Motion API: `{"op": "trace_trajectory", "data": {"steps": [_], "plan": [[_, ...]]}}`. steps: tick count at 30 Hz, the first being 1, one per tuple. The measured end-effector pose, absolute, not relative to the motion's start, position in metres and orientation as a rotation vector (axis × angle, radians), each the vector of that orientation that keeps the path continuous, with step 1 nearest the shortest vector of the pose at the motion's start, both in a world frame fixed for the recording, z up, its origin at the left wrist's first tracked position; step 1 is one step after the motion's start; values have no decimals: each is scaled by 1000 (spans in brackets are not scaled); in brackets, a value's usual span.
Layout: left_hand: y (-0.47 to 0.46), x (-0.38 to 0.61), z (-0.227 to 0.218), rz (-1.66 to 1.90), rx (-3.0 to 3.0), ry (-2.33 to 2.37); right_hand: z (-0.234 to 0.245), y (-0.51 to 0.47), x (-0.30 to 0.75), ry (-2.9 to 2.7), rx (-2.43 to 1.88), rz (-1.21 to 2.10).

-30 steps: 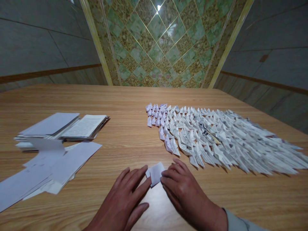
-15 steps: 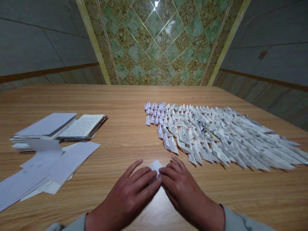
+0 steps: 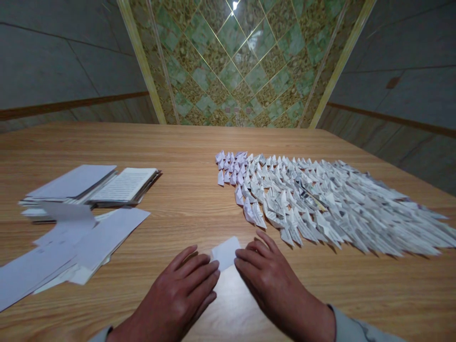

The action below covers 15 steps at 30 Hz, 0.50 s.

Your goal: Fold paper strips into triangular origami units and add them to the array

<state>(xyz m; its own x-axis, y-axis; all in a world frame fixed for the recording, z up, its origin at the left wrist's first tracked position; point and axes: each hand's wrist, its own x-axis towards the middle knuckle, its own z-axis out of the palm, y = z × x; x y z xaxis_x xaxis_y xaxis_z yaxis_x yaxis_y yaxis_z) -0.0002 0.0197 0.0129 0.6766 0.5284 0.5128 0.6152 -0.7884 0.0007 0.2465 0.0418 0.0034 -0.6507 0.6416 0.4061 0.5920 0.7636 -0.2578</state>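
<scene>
A small folded piece of white paper (image 3: pixel 227 253) lies on the table between my two hands. My left hand (image 3: pixel 181 289) is at its lower left corner, fingers stretched out and fingertips at the edge, with the thumb held apart below. Bent fingers of my right hand (image 3: pixel 272 270) grip the paper's right edge; the right thumb is hidden beneath the hand. Just beyond my right hand begins a large group of folded paper boats (image 3: pixel 306 194), the nearest left ones plain pale lilac, the others printed.
On the left, loose white sheets (image 3: pixel 103 242) lie overlapping, one bent upward. Behind them are a stack of white paper (image 3: pixel 74 180) and a stack of printed pages (image 3: pixel 124 185). The wooden table (image 3: pixel 178 147) reaches back toward a green tiled wall (image 3: pixel 231 71).
My left hand has drawn back to the left, off the paper, baring more of it. My right hand has hardly moved. The view has shifted slightly.
</scene>
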Motion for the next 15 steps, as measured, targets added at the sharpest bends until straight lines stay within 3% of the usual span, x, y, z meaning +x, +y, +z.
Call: {"op": "trace_trajectory", "data": {"steps": [8, 15], "plan": [[19, -2, 12, -717, -2669, -1066, 6, 43, 244, -2516, -941, 131], [25, -13, 6, -442, -2689, -1012, 4, 43, 244, -2513, -932, 127]]}}
